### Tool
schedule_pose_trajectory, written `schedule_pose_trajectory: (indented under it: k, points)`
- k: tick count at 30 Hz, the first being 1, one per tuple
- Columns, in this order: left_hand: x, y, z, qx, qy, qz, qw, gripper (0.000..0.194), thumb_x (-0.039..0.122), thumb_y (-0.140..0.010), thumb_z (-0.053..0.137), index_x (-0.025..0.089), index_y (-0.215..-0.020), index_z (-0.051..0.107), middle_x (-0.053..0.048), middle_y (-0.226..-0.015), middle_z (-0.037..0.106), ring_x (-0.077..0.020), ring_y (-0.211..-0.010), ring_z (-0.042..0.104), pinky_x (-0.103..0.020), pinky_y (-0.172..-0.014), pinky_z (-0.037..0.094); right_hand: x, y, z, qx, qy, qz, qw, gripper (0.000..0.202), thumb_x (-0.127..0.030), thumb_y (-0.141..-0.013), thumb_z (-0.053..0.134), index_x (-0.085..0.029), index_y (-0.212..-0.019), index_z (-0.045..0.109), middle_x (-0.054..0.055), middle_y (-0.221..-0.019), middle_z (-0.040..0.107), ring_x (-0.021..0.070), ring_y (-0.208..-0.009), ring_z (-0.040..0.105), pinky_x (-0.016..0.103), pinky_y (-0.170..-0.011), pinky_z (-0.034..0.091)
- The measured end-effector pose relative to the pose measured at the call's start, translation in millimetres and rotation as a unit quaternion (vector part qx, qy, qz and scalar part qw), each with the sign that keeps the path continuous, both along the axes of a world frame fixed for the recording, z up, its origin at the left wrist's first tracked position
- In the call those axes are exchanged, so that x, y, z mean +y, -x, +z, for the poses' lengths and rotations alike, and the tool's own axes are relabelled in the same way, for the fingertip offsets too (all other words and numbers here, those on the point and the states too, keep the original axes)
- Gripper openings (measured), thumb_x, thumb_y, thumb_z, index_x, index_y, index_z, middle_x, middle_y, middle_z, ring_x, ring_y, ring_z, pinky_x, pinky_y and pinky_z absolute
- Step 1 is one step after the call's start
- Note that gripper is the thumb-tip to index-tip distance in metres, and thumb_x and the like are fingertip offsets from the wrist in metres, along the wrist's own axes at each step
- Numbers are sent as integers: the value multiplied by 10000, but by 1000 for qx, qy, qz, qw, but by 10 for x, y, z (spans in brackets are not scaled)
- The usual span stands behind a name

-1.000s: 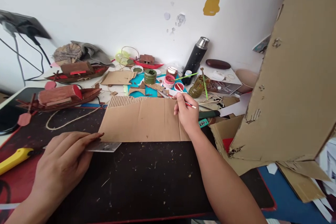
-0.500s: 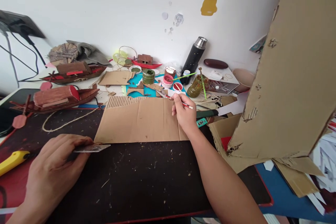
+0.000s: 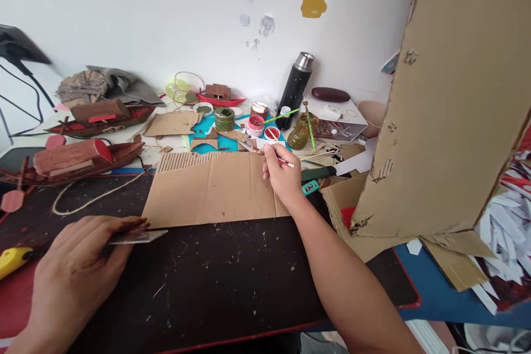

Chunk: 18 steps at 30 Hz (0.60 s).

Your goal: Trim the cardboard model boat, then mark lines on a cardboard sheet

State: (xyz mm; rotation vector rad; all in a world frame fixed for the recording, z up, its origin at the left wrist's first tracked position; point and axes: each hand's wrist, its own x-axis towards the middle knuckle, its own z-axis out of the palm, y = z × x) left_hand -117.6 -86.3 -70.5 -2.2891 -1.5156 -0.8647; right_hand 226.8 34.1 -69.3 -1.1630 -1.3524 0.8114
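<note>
My left hand (image 3: pixel 81 265), at the lower left, is closed on the edge of a thin, clear flat strip (image 3: pixel 139 237) that looks like a ruler. Its far end sticks out beside the near left corner of a flat cardboard sheet (image 3: pixel 215 191). My right hand (image 3: pixel 282 172) is closed round a slim red pencil (image 3: pixel 285 162) with a pale end, over the sheet's right part. The fingers hide much of the pencil, and its tip is hard to make out. A corrugated strip (image 3: pixel 182 161) shows along the sheet's far left edge.
Model boats (image 3: pixel 74 159) stand at left, near a yellow-handled cutter (image 3: pixel 14 261). Behind the sheet are paint jars (image 3: pixel 224 120), a brush jar (image 3: pixel 302 131) and a black flask (image 3: pixel 295 83). A tall cardboard piece (image 3: pixel 452 105) blocks the right side. The dark mat (image 3: pixel 215 282) carries small scraps.
The whole view has shifted, so most things sit further left in the picture. Both hands keep their grips and stay in nearly the same places by the cardboard sheet.
</note>
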Motion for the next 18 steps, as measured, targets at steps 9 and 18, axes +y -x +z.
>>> schedule_pose_trajectory:
  k: [9, 18]
  points:
    - [-12, -78, 53, -35, 15, -4, 999, 108, 328, -1015, 591, 294, -940, 660, 24, -829, 751, -221, -783, 697, -362, -785, 523, 3, -5, -13, -15, -6, 4, 1000, 466, -650, -1063, 575, -247, -882, 723, -57, -561, 568, 117, -455, 553, 257, -500, 435]
    - [10, 47, -33, -76, 49, -38, 995, 167, 314, -998, 602, 305, -920, 749, 15, -832, 755, -203, -757, 677, -361, -770, 499, 1, -4, -11, -26, -13, 9, 1000, 451, -631, -1074, 573, -251, -870, 708, -59, -569, 570, 114, -455, 564, 270, -518, 428]
